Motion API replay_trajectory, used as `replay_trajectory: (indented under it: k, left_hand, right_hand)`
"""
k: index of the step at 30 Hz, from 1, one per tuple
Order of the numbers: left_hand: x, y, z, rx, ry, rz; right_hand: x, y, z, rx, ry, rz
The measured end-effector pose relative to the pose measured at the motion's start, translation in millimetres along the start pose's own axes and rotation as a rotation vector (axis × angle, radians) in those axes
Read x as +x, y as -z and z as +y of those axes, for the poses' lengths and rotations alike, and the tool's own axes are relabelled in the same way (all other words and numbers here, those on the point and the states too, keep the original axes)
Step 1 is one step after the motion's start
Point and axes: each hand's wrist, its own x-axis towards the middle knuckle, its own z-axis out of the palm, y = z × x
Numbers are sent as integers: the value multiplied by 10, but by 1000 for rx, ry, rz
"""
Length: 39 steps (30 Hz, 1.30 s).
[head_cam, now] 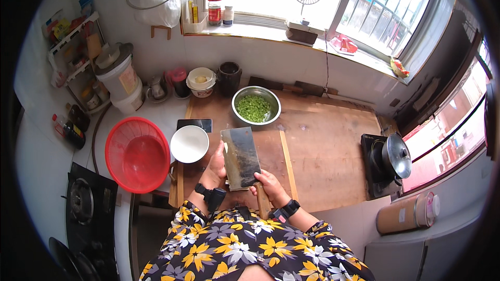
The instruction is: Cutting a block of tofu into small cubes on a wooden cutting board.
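Note:
A wide cleaver point(241, 158) with a wooden handle is held in front of my body, above the near part of a wooden board. My right hand point(271, 187) grips it where the blade meets the handle. Along the blade's left edge lies my left hand point(218, 162), its fingers partly hidden behind the steel. Beyond the blade stands a metal bowl point(275, 114) of chopped green vegetable point(253, 108). A white bowl point(190, 144) is left of my left hand, with a dark phone point(194, 124) just behind it.
A red plastic colander point(137, 155) stands at the left, near a black gas hob point(91, 207). On the right is a hotplate point(375, 166) with a lidded pan point(397, 156). Jars, bowls and a dark crock point(229, 79) line the back wall. The wooden board point(328, 140) spans the middle.

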Motion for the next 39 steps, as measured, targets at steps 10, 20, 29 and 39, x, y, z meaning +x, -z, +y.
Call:
replay_trajectory:
  k: [10,20,29,39]
  left_hand:
    - [-40,379,106,146,-4,76]
    - [196,372,4,1810,-405,78]
    - [338,430,-204,2427,-576,-119]
    - [-25,179,-253,2532,-422,-74]
  right_hand:
    - [-214,95,95,5,63,92]
    - [-400,409,283,-279,269,309]
    - [-543,308,324,-575,331,396]
    - [-520,200,393,-642,378,359]
